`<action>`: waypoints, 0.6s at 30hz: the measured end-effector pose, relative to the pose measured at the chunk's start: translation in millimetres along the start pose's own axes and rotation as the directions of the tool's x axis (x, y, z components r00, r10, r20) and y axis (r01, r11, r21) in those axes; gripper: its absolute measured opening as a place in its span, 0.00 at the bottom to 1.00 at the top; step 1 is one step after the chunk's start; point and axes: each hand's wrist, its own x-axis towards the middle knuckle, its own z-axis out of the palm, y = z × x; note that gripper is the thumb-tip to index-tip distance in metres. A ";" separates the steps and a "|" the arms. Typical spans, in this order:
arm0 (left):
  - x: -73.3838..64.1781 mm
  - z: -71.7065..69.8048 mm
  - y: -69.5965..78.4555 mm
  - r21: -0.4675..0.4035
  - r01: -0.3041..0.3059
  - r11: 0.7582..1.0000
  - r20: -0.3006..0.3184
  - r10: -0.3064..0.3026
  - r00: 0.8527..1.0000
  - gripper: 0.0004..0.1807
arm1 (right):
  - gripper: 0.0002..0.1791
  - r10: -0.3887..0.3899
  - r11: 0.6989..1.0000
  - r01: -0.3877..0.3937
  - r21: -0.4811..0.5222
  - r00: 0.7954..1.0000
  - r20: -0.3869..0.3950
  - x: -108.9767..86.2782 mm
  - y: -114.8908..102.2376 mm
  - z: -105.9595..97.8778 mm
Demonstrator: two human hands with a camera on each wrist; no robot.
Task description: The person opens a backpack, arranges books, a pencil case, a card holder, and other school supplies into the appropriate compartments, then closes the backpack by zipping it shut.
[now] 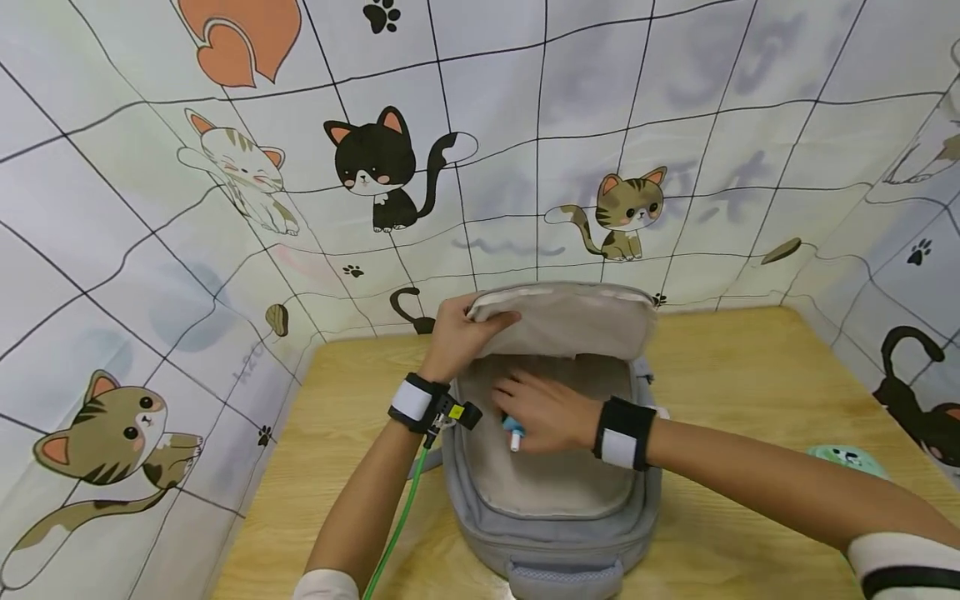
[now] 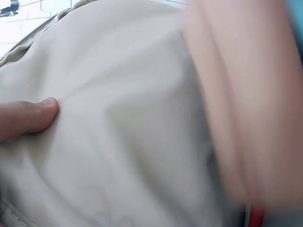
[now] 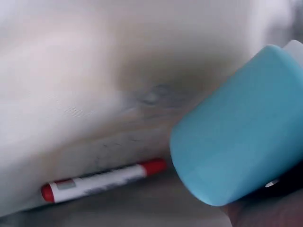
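A grey backpack [image 1: 555, 533] lies on the table with its main pocket unzipped. My left hand [image 1: 465, 329] pinches the raised beige-lined flap [image 1: 581, 325] at its left corner, and the thumb [image 2: 35, 116] presses on the lining in the left wrist view. Inside the pocket, my right hand [image 1: 551, 408] holds a small light-blue bottle [image 3: 241, 127] with a white tip. Low in the backpack, a white marker [image 3: 104, 183] with red ends lies beside that bottle in the right wrist view. My right hand shows blurred in the left wrist view.
A wooden table [image 1: 750, 375] carries the backpack. Towards its right side lies a green item [image 1: 847, 458] with a cartoon face, partly behind my right forearm. A green cable [image 1: 401, 517] runs down from the left wrist camera. Cat-printed fabric [image 1: 510, 167] stands behind the table.
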 end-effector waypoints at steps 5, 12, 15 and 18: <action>-3.3 4.0 -4.5 -0.022 0.023 1.000 -0.009 -0.023 1.000 0.11 | 0.13 0.094 0.995 -0.095 0.015 0.993 0.070 30.5 20.9 35.2; 2.5 11.0 -28.1 0.003 -0.033 0.999 -0.009 0.033 0.999 0.11 | 0.28 0.230 0.953 -0.233 0.195 0.972 0.041 58.5 39.7 59.5; 5.2 10.3 -31.9 0.015 -0.071 0.997 -0.017 0.071 0.997 0.11 | 0.29 0.255 0.935 -0.257 0.243 0.966 0.039 67.2 46.3 60.7; 6.6 9.2 -30.8 0.016 -0.092 0.996 -0.017 0.092 0.996 0.11 | 0.39 0.282 0.925 -0.286 0.249 0.958 0.053 72.6 51.4 55.7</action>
